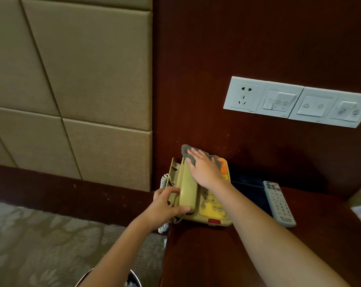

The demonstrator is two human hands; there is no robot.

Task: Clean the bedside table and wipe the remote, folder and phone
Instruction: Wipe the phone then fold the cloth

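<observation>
While gripping the handset of the yellowed phone with the left hand, presses a grey cloth onto its far end with flat, straight-fingered right hand, beside folder and remote on the counter.

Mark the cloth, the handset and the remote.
cloth (184, 150): head view, grey corner beyond the fingertips.
handset (187, 188): head view, middle of its back.
remote (279, 204): head view, middle of its keypad.

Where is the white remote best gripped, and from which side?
Pinch the remote across its long edges near the middle, coming from above: it lies flat and is long and narrow. Its right side is free; the phone stands to its left.
</observation>
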